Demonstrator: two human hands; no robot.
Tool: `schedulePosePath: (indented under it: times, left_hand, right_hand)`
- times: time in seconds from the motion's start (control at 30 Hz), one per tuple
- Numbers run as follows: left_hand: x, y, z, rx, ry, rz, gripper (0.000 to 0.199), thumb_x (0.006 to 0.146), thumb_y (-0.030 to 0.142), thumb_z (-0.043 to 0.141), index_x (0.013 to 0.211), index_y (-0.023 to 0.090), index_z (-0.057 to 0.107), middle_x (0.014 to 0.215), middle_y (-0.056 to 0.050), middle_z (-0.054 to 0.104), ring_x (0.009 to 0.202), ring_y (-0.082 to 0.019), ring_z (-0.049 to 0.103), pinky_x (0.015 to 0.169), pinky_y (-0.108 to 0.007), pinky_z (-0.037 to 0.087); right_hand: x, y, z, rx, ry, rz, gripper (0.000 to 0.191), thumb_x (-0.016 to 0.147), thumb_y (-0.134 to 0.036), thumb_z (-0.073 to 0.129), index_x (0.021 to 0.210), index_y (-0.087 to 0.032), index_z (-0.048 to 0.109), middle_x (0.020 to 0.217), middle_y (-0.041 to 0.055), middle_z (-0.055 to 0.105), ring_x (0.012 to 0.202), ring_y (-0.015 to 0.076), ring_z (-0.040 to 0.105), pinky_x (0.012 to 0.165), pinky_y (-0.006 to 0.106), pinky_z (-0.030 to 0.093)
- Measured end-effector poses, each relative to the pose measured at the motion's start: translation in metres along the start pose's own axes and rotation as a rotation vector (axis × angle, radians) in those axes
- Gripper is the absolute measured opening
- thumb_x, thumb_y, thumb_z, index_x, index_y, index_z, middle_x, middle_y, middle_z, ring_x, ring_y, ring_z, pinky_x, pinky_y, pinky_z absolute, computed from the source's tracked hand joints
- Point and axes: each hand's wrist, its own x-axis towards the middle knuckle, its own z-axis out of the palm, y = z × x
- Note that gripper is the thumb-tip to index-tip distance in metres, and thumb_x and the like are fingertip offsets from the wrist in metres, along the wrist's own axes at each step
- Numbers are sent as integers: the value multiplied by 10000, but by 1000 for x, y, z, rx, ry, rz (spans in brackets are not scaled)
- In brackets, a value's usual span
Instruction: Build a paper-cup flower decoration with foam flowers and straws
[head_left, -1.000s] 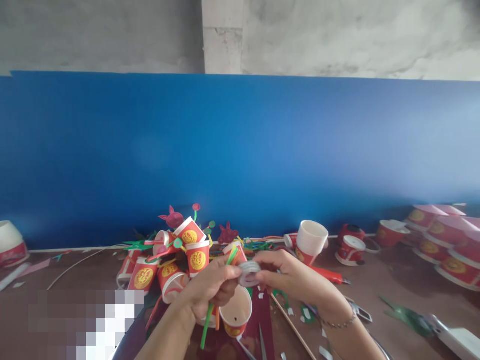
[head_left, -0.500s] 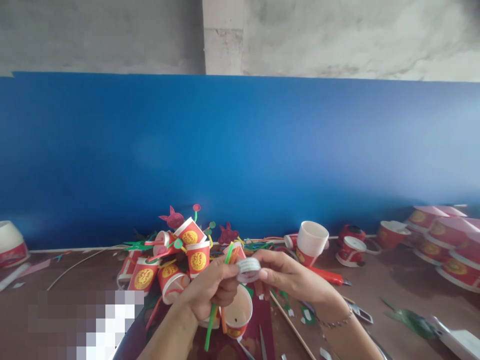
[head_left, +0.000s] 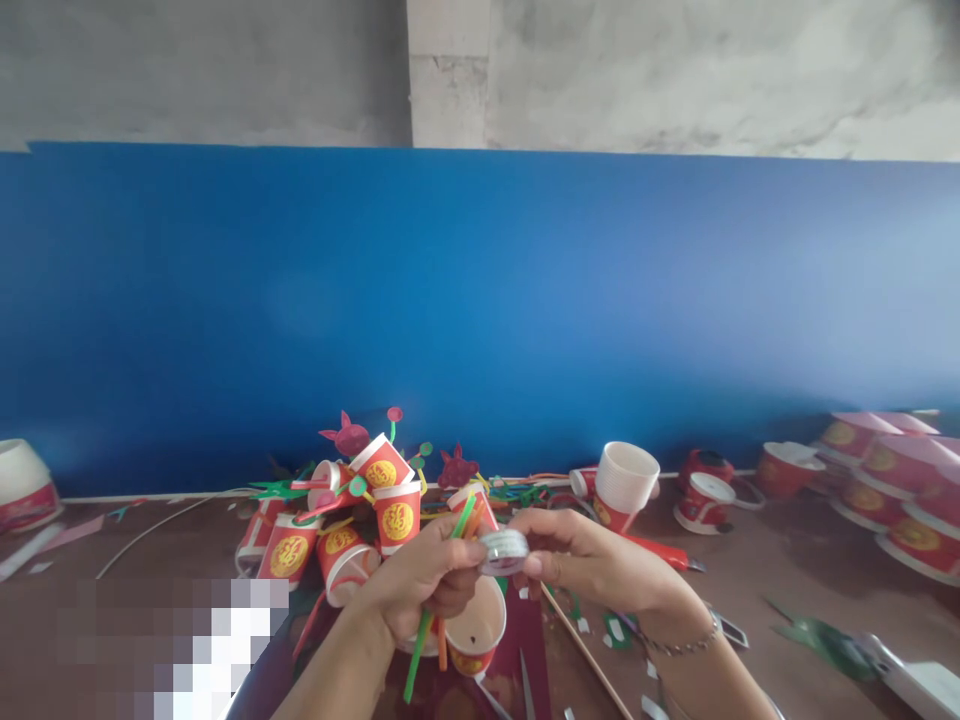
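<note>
My left hand [head_left: 439, 575] is closed around a green straw [head_left: 418, 655] and an orange straw [head_left: 442, 645], which stick out above and below the fist. Its thumb also touches the left side of a small roll of tape [head_left: 505, 550]. The fingers of my right hand [head_left: 574, 555] pinch the roll from the right. Below the hands stands a red and white paper cup [head_left: 476, 625] with its open mouth up. A scissors blade [head_left: 526, 685] lies near it on dark red paper [head_left: 536, 640].
Decorated paper cups [head_left: 397, 515] are heaped behind at the left. A cup stack [head_left: 626, 475], an orange cutter [head_left: 660, 552] and a wooden stick [head_left: 589, 655] are at the right. Green-handled scissors [head_left: 825, 645] lie far right. A blue panel [head_left: 480, 310] rises behind the table.
Both hands and the tape roll have shifted slightly right and down. The straws tilt a little more, and the grips are the same.
</note>
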Motion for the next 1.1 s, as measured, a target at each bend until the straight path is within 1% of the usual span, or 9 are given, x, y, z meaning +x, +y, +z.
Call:
schedulePosePath:
  times: [0.17,0.3,0.37,0.43,0.53,0.63,0.73,0.93,1.1]
  left_hand:
    - [1,-3,-1,104,68,-3,280,660,322,665,782,205,443,446,129,282,384,-29,134,382,-201,58]
    - [3,-4,1,235,192,1,266,669,290,657,849,182,493,470,115,347,384,-28,184,390,-213,84]
    - [3,-3,1,236,217,3,275,664,289,663,852,182,494,460,118,340,381,-29,183,390,-213,81]
    - [2,-2,1,157,170,28,280,652,315,674,792,194,464,441,128,293,378,-27,153,390,-209,67]
    - [0,0,1,9,62,62,365,613,368,698,688,210,378,434,140,225,380,-17,100,387,-196,45]
    - [-1,-1,0,-19,5,30,358,623,374,683,685,214,369,424,142,215,376,-20,79,377,-196,32]
    - [-1,-3,-1,50,5,-5,275,655,324,652,734,209,416,435,133,259,379,-27,116,378,-198,56]
    - [3,-5,-1,329,183,30,214,715,272,617,877,181,511,465,116,325,391,-34,205,391,-209,109]
    - [4,-3,0,181,159,15,237,683,304,633,816,199,467,439,130,281,381,-31,146,383,-211,66]
  right_hand:
    - [-4,-11,6,-361,79,104,190,879,-376,525,902,-209,613,665,-29,541,584,96,437,519,212,343]
    - [-1,-12,14,-582,159,86,155,854,-306,555,747,-202,600,603,-45,490,553,91,386,502,228,287]
    - [1,-8,15,-538,189,87,151,840,-329,581,768,-199,605,612,-44,497,558,92,395,511,228,295]
    - [3,-5,12,-379,180,72,190,835,-383,591,865,-197,614,646,-37,521,576,95,424,523,221,325]
    - [4,0,7,-66,67,-24,303,863,-447,539,990,-175,583,727,-7,563,626,101,496,560,216,390]
    - [3,2,3,84,-31,-60,335,863,-469,527,966,-154,571,734,7,575,635,104,531,568,217,421]
    - [1,1,4,-65,-22,14,328,849,-470,547,920,-152,589,660,-20,540,575,89,480,514,199,377]
    - [4,-7,13,-576,146,91,256,874,-399,516,774,-180,604,595,-44,482,545,86,379,505,219,290]
    - [8,0,10,-403,198,130,248,834,-427,577,833,-181,608,611,-43,480,556,88,385,498,210,299]
